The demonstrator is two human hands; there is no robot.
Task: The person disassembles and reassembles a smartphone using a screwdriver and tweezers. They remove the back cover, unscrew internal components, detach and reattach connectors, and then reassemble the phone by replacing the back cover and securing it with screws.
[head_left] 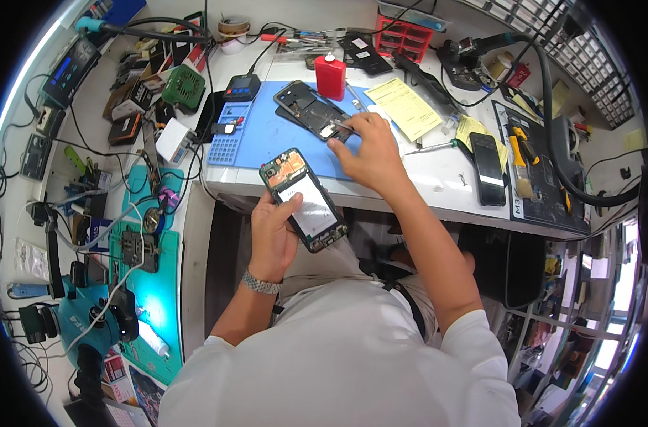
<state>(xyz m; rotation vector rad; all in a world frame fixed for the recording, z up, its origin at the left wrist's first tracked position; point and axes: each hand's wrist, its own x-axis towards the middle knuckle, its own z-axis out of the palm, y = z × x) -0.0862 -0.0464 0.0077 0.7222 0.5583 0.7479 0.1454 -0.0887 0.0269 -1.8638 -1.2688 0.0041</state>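
Observation:
My left hand [275,231] is closed around an opened smartphone [302,203], held up in front of the bench edge. Its back is off, baring a pale battery and a copper-coloured area at the top. My thumb lies on the battery. Over the blue mat [260,135], my right hand [370,149] pinches what look like slim metal tweezers [344,127]. Their tip is at the lower end of a dark phone frame [311,110] lying tilted on the mat; I cannot tell whether it touches. Another dark flat panel lies partly under that frame.
A red bottle [330,77] stands behind the frame. Yellow paper slips [404,108], a screwdriver [434,147] and a black phone [488,169] lie to the right. At left are a green fan [184,89], cables and a teal microscope [89,320] above a green mat [169,285].

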